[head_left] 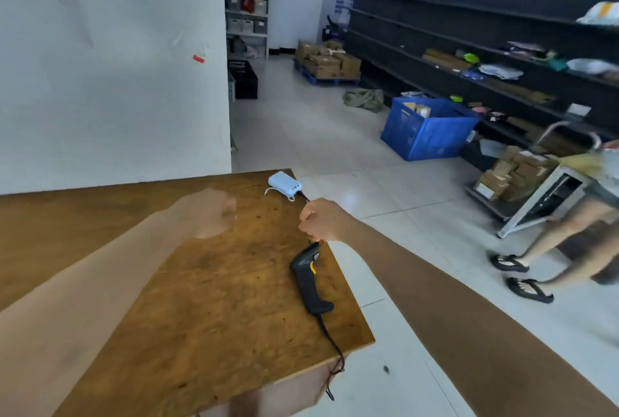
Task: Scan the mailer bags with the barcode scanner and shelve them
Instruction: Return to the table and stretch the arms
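Lying flat on the table point(201, 316) near its right edge, the scanner point(310, 279) points its head away from the person. Its cord point(331, 343) trails off the near edge and hangs down. The right hand point(321, 220) hovers just past the scanner's head. Its fingers are curled together and pinch a thin black cable point(303, 196). That cable runs to a pale blue power bank point(284, 185) at the table's far corner. The left hand point(211, 212) hangs over the table, well left of the scanner. It is blurred, its fingers look curled, and whether it holds anything cannot be told.

Beyond the table, on the right, another person point(576, 225) in sandals stands beside a cart point(536, 202) loaded with small boxes. Farther on, a blue crate point(425, 135) sits on the tiled floor in front of long dark shelves point(435, 31). Mailer bags point(500, 71) lie scattered on those shelves, apart from the scanner. At the far end, cartons point(330, 63) are stacked on a blue pallet point(318, 80).
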`<move>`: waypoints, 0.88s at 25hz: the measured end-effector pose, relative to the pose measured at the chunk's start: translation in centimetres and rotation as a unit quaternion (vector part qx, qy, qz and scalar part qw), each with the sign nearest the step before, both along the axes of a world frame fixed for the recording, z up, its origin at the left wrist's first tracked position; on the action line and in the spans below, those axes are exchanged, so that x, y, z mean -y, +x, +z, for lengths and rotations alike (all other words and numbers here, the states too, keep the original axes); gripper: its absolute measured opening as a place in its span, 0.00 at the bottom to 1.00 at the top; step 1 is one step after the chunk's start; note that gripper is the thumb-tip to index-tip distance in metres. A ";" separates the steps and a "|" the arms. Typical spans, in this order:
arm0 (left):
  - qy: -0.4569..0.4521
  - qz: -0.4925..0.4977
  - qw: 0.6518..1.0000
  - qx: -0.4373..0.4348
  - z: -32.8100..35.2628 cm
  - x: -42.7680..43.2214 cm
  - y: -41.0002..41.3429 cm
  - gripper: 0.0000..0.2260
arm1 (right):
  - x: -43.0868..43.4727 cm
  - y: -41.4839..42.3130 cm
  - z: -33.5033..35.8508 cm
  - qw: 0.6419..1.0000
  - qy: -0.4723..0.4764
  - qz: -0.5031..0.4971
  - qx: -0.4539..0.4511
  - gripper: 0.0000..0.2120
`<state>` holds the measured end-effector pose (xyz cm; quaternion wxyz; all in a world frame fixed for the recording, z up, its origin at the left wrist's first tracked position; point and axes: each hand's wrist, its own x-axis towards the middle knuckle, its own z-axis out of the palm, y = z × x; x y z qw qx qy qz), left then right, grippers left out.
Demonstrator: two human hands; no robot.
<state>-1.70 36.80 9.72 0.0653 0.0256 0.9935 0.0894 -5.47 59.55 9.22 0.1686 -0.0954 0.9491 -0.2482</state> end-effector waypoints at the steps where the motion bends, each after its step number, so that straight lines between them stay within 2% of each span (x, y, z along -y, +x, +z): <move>1: 0.017 0.002 1.000 0.009 -0.8 -0.4 -1.3 0.11 | -0.5 -0.9 -1.5 1.000 0.018 -0.006 0.011 0.17; 6: 0.048 -0.062 0.994 0.072 -6.5 -2.7 -7.6 0.11 | -2.7 -3.1 -10.2 0.990 0.082 -0.055 0.098 0.12; 7: 0.049 -0.071 0.993 0.079 -7.9 -2.8 -8.6 0.12 | -2.8 -3.2 -11.9 0.987 0.088 -0.073 0.113 0.16; 11: 0.075 -0.055 0.989 0.111 -13.4 -2.9 -10.8 0.12 | -1.7 -3.5 -17.5 0.974 0.122 -0.099 0.163 0.49; 12: 0.084 -0.047 0.987 0.128 -14.8 -2.8 -10.7 0.13 | -1.0 -3.4 -18.5 0.970 0.134 -0.109 0.172 0.53; 13: 0.094 -0.040 0.984 0.146 -16.1 -2.6 -10.4 0.13 | -0.4 -3.2 -19.1 0.967 0.142 -0.121 0.173 0.54; 15: 0.106 -0.028 0.978 0.175 -17.8 -2.7 -9.6 0.13 | 0.5 -2.7 -20.0 0.965 0.157 -0.143 0.157 0.50; 17: 0.139 -0.003 0.971 0.192 -18.5 -3.6 -8.5 0.13 | 1.3 -2.3 -19.6 0.964 0.114 -0.170 0.168 0.45; 18: 0.187 0.030 0.959 0.212 -18.4 -4.3 -8.0 0.14 | 1.8 -2.3 -19.4 0.963 0.077 -0.181 0.184 0.44; 19: 0.263 0.082 0.929 0.248 -18.3 -5.3 -7.7 0.16 | 2.5 -2.4 -19.0 0.962 0.042 -0.186 0.194 0.42; 20: 0.354 0.143 0.874 0.301 -17.8 -6.3 -7.3 0.18 | 3.3 -2.5 -18.7 0.964 0.015 -0.183 0.191 0.38; 22: 0.496 0.236 0.739 0.391 -17.1 -8.2 -7.0 0.21 | 5.0 -1.9 -17.8 0.971 0.002 -0.166 0.173 0.31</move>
